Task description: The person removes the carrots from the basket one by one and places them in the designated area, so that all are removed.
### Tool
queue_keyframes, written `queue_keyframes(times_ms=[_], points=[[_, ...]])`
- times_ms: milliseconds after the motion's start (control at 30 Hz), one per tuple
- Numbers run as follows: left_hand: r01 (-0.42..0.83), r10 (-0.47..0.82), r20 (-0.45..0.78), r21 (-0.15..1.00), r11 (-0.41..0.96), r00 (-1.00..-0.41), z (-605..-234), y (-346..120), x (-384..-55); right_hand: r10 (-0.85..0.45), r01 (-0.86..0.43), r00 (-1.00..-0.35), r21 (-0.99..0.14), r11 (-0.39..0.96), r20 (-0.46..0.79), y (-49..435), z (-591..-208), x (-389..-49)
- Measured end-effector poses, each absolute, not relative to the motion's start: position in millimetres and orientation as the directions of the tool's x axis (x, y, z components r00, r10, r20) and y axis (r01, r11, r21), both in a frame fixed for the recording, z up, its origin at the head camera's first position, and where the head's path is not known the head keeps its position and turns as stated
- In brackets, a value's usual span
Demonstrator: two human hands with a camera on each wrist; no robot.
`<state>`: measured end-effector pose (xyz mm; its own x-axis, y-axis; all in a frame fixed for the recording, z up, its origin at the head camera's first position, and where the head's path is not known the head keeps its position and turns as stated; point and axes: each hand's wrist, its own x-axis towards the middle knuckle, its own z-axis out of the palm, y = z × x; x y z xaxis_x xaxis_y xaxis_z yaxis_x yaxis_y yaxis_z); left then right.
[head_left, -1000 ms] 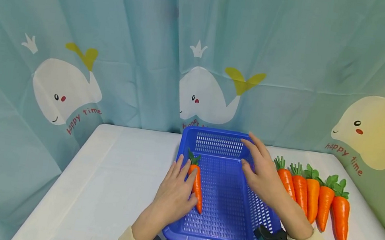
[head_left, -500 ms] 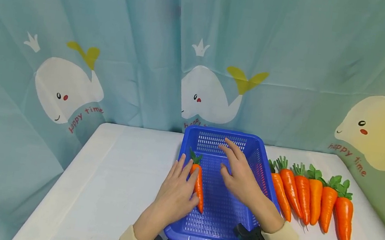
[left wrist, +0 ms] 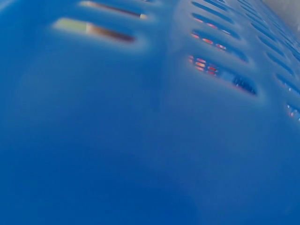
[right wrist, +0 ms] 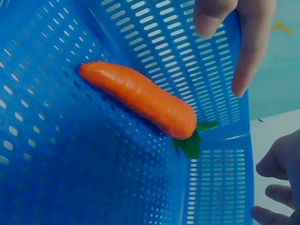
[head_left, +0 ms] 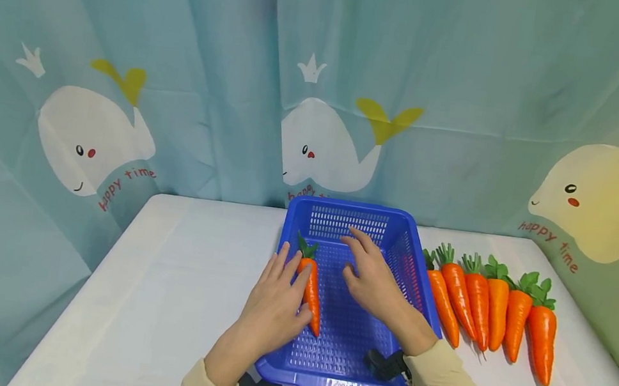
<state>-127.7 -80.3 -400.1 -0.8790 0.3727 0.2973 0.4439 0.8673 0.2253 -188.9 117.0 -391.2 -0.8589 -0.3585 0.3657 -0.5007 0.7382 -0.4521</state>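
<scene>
A blue slotted basket (head_left: 345,352) stands on the table with one orange carrot (head_left: 311,303) along its left side, green top pointing away. In the right wrist view the carrot (right wrist: 140,96) lies inside. My left hand (head_left: 272,304) reaches over the left rim with loosely extended fingers; a gap separates its thumb and finger from the carrot in the right wrist view. Above the basket's right half, my right hand (head_left: 371,278) hovers with relaxed, spread fingers and holds nothing. Only blurred blue basket wall (left wrist: 103,131) fills the left wrist view.
Several more carrots (head_left: 475,303) lie side by side on the white table (head_left: 190,268), right of the basket. Behind the table hangs a teal curtain (head_left: 223,47) printed with whales. A black device (head_left: 384,364) is strapped at the right wrist.
My right hand has shifted left from the basket's right rim to over its inside, uncovering more of the loose carrots. The left hand and the carrot in the basket keep nearly the same place.
</scene>
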Motion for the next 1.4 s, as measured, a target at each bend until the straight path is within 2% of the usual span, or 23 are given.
queue_keyframes(times_ms=[633, 1400], points=[[0.445, 0.373, 0.303, 0.22, 0.868, -0.877, -400.5, -79.5, -129.6, -0.342, -0.431, -0.902, -0.494, 0.755, 0.264, 116.1, -391.5, -189.1], [0.451, 0.377, 0.315, 0.21, 0.867, -0.871, -401.7, -79.7, -131.0, -0.432, -0.49, -0.871, -0.435, 0.755, 0.232, 104.7, -401.6, -192.7]])
